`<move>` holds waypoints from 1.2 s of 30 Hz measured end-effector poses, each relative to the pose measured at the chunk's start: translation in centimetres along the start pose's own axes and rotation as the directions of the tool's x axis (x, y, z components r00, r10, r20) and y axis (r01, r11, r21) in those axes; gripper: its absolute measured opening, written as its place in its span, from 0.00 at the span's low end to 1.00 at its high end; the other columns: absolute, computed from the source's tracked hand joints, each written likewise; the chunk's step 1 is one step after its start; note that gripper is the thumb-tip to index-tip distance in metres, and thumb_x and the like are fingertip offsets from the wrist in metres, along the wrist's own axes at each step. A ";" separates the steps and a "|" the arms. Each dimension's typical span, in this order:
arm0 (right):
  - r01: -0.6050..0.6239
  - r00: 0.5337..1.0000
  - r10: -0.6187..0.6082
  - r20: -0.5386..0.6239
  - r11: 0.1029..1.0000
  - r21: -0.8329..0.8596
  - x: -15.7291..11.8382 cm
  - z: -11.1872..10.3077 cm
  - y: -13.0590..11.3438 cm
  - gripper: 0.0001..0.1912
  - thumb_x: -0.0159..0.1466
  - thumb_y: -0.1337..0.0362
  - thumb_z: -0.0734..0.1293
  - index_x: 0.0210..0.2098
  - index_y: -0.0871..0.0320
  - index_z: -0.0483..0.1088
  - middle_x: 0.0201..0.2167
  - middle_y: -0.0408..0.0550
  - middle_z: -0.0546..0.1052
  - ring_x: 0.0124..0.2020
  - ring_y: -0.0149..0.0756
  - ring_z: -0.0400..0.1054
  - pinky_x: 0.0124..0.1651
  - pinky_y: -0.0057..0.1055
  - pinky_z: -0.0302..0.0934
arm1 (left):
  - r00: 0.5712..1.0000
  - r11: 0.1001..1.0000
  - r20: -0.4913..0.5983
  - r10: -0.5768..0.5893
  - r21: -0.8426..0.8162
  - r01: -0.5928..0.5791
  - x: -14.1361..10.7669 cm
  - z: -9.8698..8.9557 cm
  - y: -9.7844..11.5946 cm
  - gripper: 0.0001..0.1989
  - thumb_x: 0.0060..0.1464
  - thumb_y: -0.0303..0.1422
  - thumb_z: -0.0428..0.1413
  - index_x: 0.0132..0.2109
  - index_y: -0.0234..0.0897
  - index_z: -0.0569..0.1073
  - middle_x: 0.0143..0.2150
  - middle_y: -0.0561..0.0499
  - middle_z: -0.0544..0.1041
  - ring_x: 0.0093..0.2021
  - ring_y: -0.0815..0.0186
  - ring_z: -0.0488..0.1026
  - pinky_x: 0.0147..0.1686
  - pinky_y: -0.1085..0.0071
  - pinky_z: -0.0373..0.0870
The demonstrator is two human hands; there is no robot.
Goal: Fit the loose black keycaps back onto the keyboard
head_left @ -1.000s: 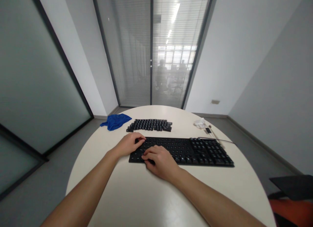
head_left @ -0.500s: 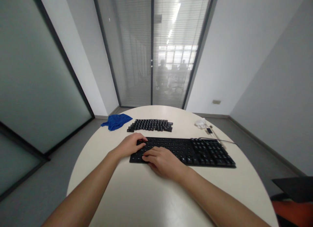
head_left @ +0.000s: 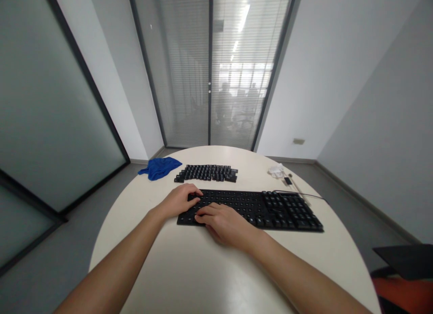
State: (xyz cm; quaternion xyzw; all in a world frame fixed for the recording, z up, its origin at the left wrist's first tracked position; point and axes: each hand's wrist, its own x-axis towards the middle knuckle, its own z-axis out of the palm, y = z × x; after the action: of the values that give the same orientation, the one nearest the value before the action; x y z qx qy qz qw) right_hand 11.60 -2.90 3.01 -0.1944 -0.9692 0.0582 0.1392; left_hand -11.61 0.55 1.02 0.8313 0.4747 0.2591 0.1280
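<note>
A black keyboard [head_left: 241, 205] lies flat on the round table; its left and middle part is bare of keycaps, while keys remain at the right end. My left hand [head_left: 177, 200] grips the left end of the keyboard, thumb on the bare part and index finger by the far edge. In front of it, my right hand [head_left: 221, 221] rests over the near left part, its fingers curled and pressed together. Whatever is between those fingertips is hidden. Beyond the keyboard, removed black keycaps [head_left: 208, 173] are laid out in rows.
On the pale table [head_left: 189, 269], a blue cloth [head_left: 160, 168] lies at the far left. A crumpled white tissue [head_left: 276, 170], a small black object [head_left: 287, 181] and a thin stick [head_left: 297, 187] lie at the far right. The keyboard cable [head_left: 304, 193] trails right. A chair [head_left: 406, 264] stands at lower right.
The view has shifted slightly, so everything sits a little further left. Both hands keep nearly the same place on the keyboard.
</note>
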 end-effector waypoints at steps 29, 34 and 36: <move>-0.132 0.978 0.147 0.149 0.985 -0.108 -1.4 -1.5 -2.4 0.10 0.63 0.72 0.65 0.44 0.59 0.74 0.44 0.54 0.79 0.45 0.44 0.71 0.45 0.36 0.66 | 0.980 0.981 0.042 0.193 -0.027 -0.192 0.6 2.7 2.7 0.08 0.61 0.35 0.59 0.47 0.46 0.80 0.51 0.47 0.74 0.53 0.57 0.69 0.56 0.58 0.65; -0.180 0.955 0.204 0.213 0.975 -0.129 -1.6 -2.4 -3.2 0.13 0.61 0.72 0.66 0.46 0.62 0.73 0.48 0.57 0.78 0.48 0.49 0.72 0.42 0.38 0.69 | 0.966 0.970 0.084 0.243 -0.045 -0.240 0.4 3.0 3.8 0.13 0.59 0.32 0.59 0.51 0.47 0.78 0.54 0.47 0.74 0.55 0.56 0.69 0.58 0.56 0.64; -0.212 0.944 0.234 0.235 0.971 -0.113 -1.6 -2.7 -3.2 0.15 0.60 0.71 0.68 0.47 0.61 0.73 0.49 0.56 0.78 0.49 0.50 0.73 0.41 0.38 0.69 | 0.960 0.965 0.094 0.263 -0.038 -0.261 0.2 2.9 4.1 0.17 0.57 0.30 0.59 0.54 0.47 0.77 0.56 0.46 0.73 0.57 0.55 0.68 0.59 0.54 0.63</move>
State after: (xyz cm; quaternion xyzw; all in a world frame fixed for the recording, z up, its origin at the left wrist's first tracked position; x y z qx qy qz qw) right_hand 12.66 -6.30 5.72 -0.3000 -0.9523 0.0555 0.0019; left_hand -6.99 -1.27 0.58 0.8969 0.3503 0.2384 0.1264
